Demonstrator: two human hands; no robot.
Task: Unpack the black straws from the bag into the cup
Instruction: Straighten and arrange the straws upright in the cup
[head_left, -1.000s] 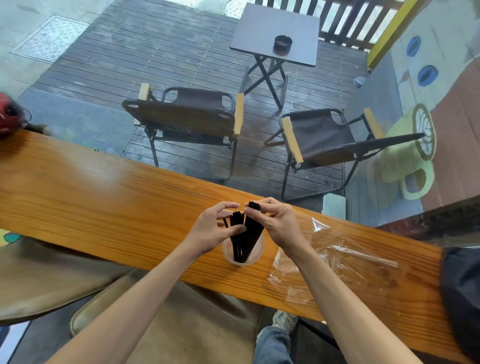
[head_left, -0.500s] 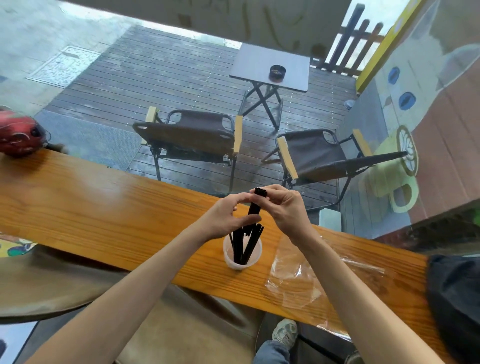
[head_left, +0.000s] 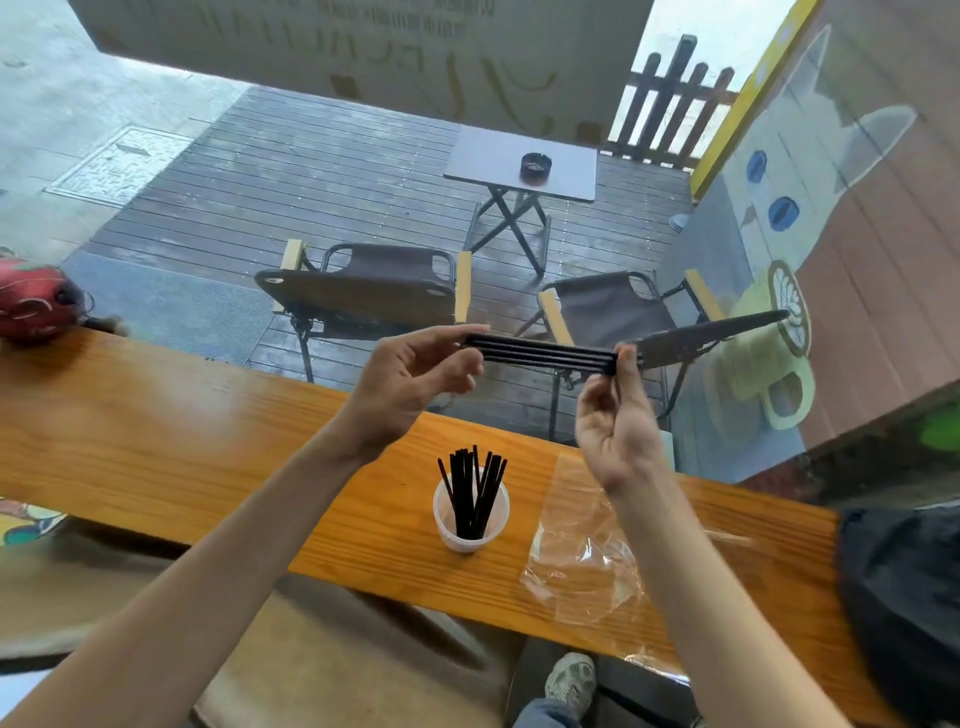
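**Straw bundle held level above the cup**

On the wooden counter (head_left: 156, 431), the cup (head_left: 470, 525) holds upright black straws (head_left: 470, 493); the bag (head_left: 582, 561) lies beside it. Above, left hand (head_left: 410, 379) and right hand (head_left: 615, 421) pinch a horizontal bundle of straws (head_left: 540, 353) by its ends.

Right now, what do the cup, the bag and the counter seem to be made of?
Cup: probably thin plastic, milky and translucent. Bag: clear plastic film, crinkled, with glare. Counter: wood with visible grain; its gloss suggests varnish.
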